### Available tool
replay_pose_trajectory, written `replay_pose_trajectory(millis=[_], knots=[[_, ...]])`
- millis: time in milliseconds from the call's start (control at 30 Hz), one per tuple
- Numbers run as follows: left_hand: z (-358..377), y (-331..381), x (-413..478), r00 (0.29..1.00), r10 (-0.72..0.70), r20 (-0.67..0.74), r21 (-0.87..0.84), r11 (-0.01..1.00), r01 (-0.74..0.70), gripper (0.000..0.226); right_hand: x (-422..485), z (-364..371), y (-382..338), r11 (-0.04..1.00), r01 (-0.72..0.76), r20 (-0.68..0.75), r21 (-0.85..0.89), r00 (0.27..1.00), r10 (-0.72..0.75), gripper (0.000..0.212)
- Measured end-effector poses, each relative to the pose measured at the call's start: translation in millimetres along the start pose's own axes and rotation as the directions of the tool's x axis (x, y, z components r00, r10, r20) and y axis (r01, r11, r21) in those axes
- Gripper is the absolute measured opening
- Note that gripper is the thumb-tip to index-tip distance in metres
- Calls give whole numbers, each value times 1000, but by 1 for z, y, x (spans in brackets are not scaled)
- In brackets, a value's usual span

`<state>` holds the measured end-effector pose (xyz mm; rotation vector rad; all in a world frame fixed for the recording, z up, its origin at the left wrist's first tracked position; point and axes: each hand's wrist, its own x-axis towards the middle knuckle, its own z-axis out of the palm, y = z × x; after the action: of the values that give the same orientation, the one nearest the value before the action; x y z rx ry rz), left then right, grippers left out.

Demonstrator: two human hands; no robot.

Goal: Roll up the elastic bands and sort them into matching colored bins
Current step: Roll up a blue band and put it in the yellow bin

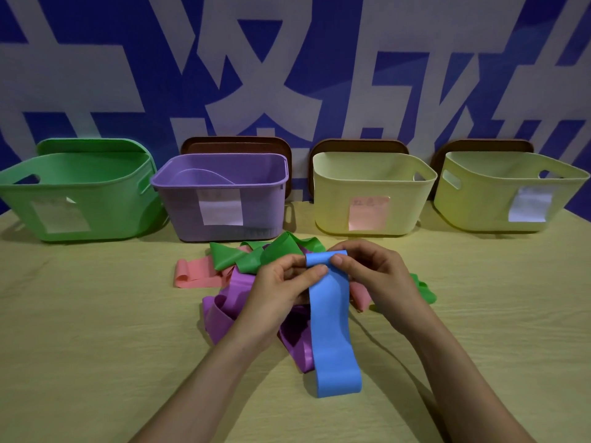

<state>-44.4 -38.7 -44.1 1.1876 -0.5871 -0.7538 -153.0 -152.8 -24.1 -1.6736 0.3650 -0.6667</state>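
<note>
Right now your hands are close together at the far end of the blue band (332,330). Your left hand (281,282) and right hand (367,273) each pinch that end, a thumb on top at either edge. The end is curled over into what looks like the first turn of a roll. The rest of the band trails toward you, draped over the purple band (224,311), and its near loop lies on the tabletop (96,314).

To roll it well, make the first turn small and square, with both edges level. A crooked start will probably spiral into a cone. Turn with both thumbs at once and let the free length feed in flat. The material looks slippery and springy, so pinch the roll firmly between turns or it may unwind. Lift the tail clear of the purple band, the green band (256,254) and the pink band (195,273) so none gets dragged in.

No blue bin shows. Beyond the green bin (96,199) and purple bin (185,203) stand two pale yellow bins. One (332,199) carries a pink label, and the other (479,199) a pale one that I cannot read. Check that label before dropping the roll in.
</note>
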Motion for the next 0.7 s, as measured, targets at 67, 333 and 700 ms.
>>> replay_pose_trajectory(millis=[67,333,700], knots=[[-1,2,0,1000,11,3,-14,1000,-11,21,-1,-1,-1,1000,9,-14,3,1000,-9,24],[-1,3,1,995,80,-58,19,997,-79,26,-2,-2,-3,999,10,20,-48,1000,-9,19],[-4,3,-2,988,155,-5,166,974,-152,17,1,1,3,999,-43,68,-9,997,44,20]])
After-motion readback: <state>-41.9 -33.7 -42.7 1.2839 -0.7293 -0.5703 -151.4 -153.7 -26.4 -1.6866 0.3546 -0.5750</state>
